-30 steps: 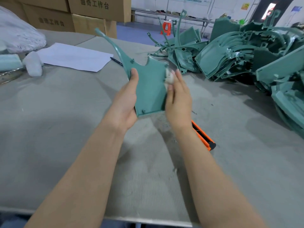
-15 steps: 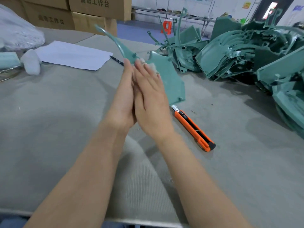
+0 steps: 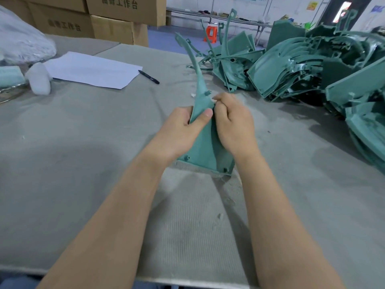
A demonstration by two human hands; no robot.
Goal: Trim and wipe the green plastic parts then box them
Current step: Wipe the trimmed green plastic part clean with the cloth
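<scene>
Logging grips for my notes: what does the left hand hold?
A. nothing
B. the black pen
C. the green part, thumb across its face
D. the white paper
C: the left hand grips the green part, thumb lying across its face; the pen and paper lie apart, farther left.

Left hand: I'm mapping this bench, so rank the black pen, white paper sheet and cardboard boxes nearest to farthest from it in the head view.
From the left hand:
1. Black pen, just beyond it, to the left.
2. White paper sheet, left of the pen.
3. Cardboard boxes, farthest back, behind the paper.
</scene>
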